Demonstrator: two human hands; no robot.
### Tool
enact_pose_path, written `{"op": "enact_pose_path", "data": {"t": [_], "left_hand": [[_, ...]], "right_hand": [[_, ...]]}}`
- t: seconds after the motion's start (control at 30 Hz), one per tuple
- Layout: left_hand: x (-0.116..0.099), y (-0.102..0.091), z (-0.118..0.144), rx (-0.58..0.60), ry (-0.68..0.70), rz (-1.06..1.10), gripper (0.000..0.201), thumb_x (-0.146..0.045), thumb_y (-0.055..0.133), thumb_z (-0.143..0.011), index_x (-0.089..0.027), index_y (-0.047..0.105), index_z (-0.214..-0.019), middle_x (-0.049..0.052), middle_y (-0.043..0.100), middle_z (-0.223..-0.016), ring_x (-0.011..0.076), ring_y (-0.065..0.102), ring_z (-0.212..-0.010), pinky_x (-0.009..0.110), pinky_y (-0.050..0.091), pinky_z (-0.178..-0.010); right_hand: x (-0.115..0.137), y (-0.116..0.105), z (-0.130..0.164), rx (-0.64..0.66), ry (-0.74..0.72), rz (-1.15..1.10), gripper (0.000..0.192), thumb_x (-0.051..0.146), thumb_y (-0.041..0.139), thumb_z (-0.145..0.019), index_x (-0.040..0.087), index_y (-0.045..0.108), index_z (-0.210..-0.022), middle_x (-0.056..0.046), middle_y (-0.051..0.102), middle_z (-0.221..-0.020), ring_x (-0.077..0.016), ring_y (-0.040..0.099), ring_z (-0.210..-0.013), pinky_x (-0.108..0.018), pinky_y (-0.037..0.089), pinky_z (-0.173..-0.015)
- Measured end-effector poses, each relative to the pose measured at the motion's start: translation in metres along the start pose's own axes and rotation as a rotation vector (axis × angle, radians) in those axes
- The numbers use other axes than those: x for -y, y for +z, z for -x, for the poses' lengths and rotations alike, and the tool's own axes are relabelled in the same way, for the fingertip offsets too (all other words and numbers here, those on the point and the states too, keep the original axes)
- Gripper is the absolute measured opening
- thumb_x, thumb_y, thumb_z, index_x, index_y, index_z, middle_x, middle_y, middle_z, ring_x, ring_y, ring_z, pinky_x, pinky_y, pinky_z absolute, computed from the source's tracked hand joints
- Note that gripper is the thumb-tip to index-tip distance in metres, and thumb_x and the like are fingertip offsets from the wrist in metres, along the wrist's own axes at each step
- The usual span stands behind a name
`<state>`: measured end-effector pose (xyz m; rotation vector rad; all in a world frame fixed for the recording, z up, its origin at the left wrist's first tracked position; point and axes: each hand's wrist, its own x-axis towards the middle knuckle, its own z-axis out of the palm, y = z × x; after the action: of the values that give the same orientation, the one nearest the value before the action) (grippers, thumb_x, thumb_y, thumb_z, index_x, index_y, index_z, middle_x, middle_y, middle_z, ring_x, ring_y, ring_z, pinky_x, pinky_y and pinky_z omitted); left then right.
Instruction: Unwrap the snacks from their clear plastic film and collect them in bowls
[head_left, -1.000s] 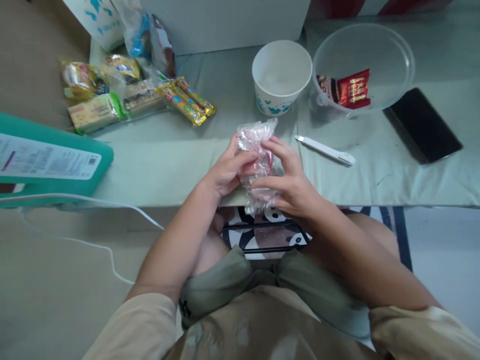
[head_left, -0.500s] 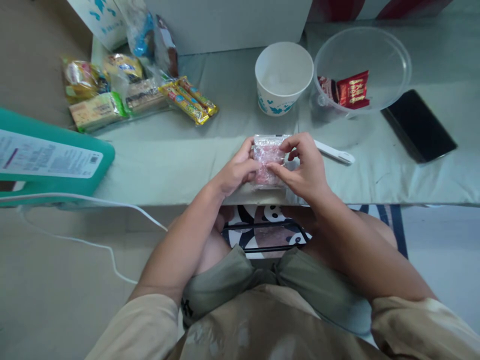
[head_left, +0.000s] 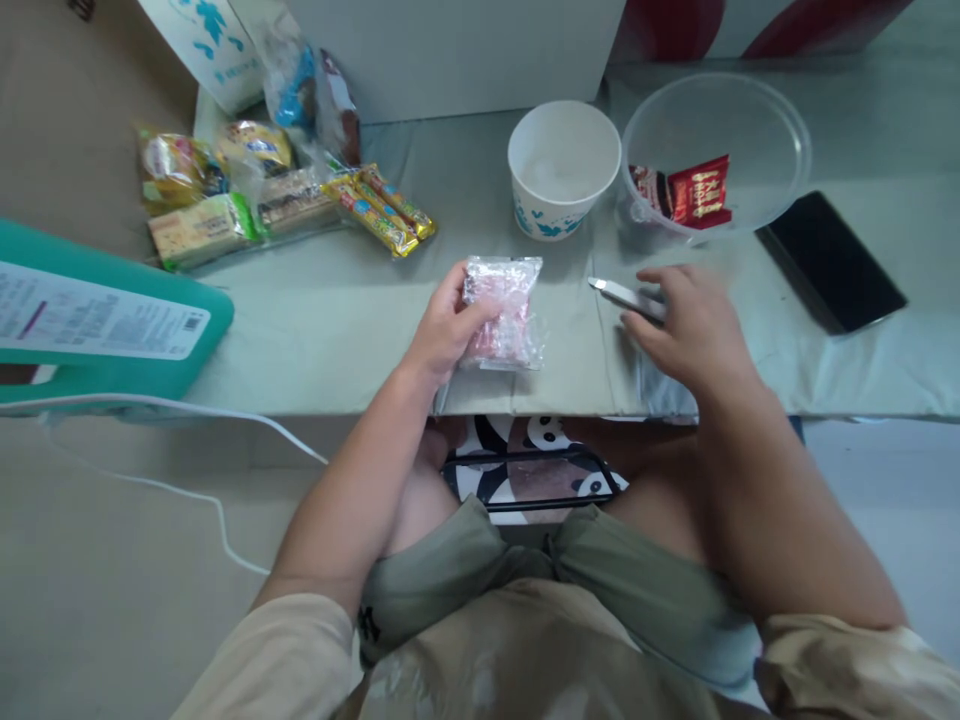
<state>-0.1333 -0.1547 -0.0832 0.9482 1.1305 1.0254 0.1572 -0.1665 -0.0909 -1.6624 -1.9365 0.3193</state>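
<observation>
While the left hand (head_left: 442, 335) pinned the pink-filled clear packet (head_left: 501, 312) to the worktop (head_left: 337, 310), the right hand (head_left: 694, 330) lay loosely open on the white cutter (head_left: 626, 296); its long axis pointed toward the packet.

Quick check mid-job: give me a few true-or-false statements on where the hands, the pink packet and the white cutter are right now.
1. The left hand holds the pink packet on the table. True.
2. The right hand also grips the packet. False: it rests on the white cutter, apart from the packet.
3. The clear bowl holds red wrappers. True.
4. The paper cup lies tipped over. False: it stands upright.
5. The phone lies left of the packet. False: it lies far right.
</observation>
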Motion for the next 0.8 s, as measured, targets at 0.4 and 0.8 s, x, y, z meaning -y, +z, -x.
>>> {"op": "enact_pose_path", "data": {"t": [0.4,0.8], "left_hand": [[0.008,0.009,-0.007,-0.183,0.191,-0.099,0.045,-0.04,0.088,-0.069,-0.025,0.059,-0.099,0.003,0.068,-0.098,0.0207,0.068,-0.1,0.029,0.056,-0.081],[0.007,0.014,-0.007,-0.227,0.278,-0.024,0.053,-0.053,0.091,-0.064,-0.025,0.058,-0.094,0.0,0.068,-0.094,0.0179,0.069,-0.095,0.027,0.056,-0.079]], "right_hand": [[0.078,0.011,0.015,0.255,0.287,-0.861,0.05,0.075,0.052,-0.092,0.027,0.057,-0.106,0.009,0.045,-0.053,-0.0106,0.037,-0.041,-0.025,0.029,-0.042],[0.082,0.018,0.01,0.401,0.303,-0.669,0.042,0.058,0.055,-0.093,0.021,0.058,-0.073,0.004,0.047,-0.054,-0.0115,0.042,-0.052,-0.027,0.029,-0.05]]}}
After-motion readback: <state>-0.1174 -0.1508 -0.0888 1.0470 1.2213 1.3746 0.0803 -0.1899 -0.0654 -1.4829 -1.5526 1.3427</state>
